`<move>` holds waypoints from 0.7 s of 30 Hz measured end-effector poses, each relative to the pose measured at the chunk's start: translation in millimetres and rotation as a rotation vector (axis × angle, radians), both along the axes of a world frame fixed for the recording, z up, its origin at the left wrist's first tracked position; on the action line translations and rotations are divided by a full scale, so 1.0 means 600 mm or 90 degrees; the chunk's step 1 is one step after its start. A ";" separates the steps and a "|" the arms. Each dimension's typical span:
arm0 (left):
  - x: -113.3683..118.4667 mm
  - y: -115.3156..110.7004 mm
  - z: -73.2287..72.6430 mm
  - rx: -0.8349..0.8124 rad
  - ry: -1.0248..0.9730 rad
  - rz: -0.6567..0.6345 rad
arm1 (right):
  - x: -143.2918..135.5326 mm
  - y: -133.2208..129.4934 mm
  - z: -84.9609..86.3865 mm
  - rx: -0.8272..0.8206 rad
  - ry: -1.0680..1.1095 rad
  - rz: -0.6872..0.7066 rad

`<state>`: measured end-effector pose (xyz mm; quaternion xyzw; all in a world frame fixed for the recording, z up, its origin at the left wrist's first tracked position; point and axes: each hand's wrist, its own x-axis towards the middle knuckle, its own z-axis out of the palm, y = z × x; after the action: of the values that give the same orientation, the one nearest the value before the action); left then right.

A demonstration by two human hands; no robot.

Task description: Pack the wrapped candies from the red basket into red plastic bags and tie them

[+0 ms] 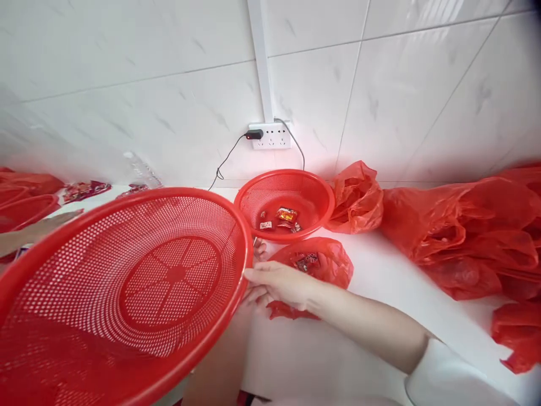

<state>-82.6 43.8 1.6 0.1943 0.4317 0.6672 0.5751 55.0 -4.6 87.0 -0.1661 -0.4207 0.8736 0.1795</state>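
A large red mesh basket (pixel 174 274) tilts up across the left and middle of the view. My right hand (pixel 279 285) pinches its right rim between thumb and fingers. Passing behind that basket, my left forearm leads to my left hand (pixel 259 248), of which only some fingertips show beside the rim; its hold is hidden. A smaller red basket (pixel 285 179) stands behind, with several small wrapped packets (pixel 287 214) in it. Under and beyond my right wrist lies a red plastic bag (pixel 333 265) with a dark packet (pixel 307 262) on or in it.
Red plastic bags (pixel 473 225) are heaped along the right side of the white table (pixel 372 270). Another bag (pixel 357 194) touches the smaller basket. A power strip (pixel 271 136) with cables is on the tiled wall. At far left are another person's hand (pixel 38 232) and red baskets (pixel 31 211).
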 end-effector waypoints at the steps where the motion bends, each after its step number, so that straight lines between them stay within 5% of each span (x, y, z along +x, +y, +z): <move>1: -0.004 0.003 0.000 0.013 -0.026 -0.014 | -0.018 -0.001 -0.004 -0.005 -0.015 0.012; 6: -0.001 0.002 -0.006 0.113 -0.209 -0.080 | -0.087 0.000 -0.013 -0.041 -0.084 0.051; 15: 0.011 -0.007 0.007 0.096 -0.240 -0.070 | -0.189 -0.002 -0.039 -0.038 -0.163 0.057; 18: 0.013 -0.009 0.012 0.075 -0.147 -0.060 | -0.221 0.005 -0.051 -0.015 -0.128 0.077; 21: 0.015 -0.007 0.013 -0.004 0.125 -0.055 | -0.232 0.010 -0.058 0.022 -0.099 0.107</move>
<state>-73.9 39.4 9.3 0.2756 0.4795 0.6181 0.5587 -83.9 1.1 52.2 -0.1946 -0.4610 0.8625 0.0755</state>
